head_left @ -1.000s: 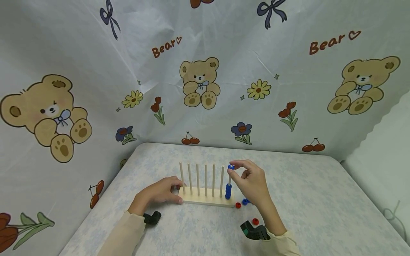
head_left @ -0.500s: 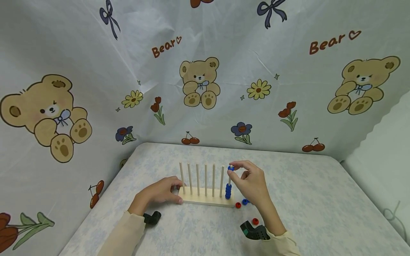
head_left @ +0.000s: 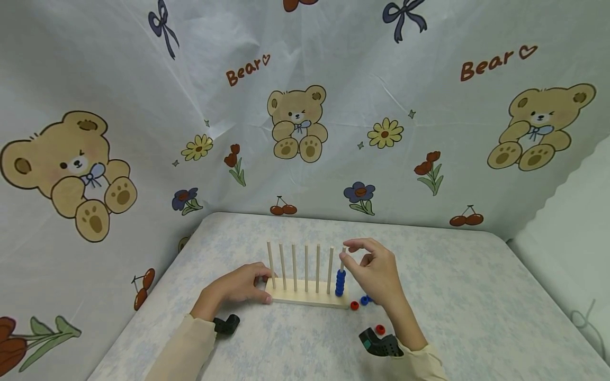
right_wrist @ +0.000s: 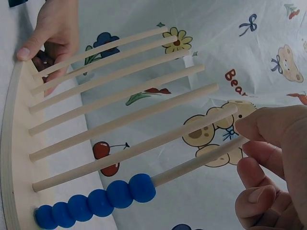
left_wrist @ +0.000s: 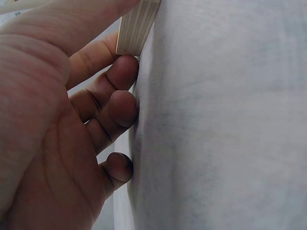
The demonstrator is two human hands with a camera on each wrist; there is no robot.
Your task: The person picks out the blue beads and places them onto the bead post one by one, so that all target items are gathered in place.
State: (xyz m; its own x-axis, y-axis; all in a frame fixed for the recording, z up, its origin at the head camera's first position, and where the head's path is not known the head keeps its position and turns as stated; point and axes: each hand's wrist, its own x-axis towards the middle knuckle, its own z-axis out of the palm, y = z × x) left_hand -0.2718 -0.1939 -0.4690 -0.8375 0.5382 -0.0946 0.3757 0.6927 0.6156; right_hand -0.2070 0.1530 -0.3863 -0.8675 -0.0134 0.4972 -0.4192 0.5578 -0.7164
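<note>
A wooden peg rack (head_left: 307, 299) stands on the table, with a row of upright pegs along its base. My left hand (head_left: 240, 284) grips the base's left end, thumb in front and fingers behind; in the left wrist view the fingers (left_wrist: 123, 109) curl beside the base's end (left_wrist: 136, 31). Several blue beads (right_wrist: 98, 201) are stacked at the bottom of the rightmost peg (right_wrist: 196, 163). Around that peg's tip, my right hand (head_left: 376, 270) holds thumb and index finger apart, with no bead between them. The other pegs are bare.
By the rack's right end lie a red bead (head_left: 354, 305) and a blue bead (head_left: 364, 300), with more blue partly hidden behind the right hand. Another red bead (head_left: 379, 329) lies nearer, beside the right wrist camera (head_left: 378, 344). A printed bear curtain (head_left: 305, 180) hangs behind.
The blue bead that my right hand pinched at the peg's top is let go and has dropped onto the stack. The left hand stays put.
</note>
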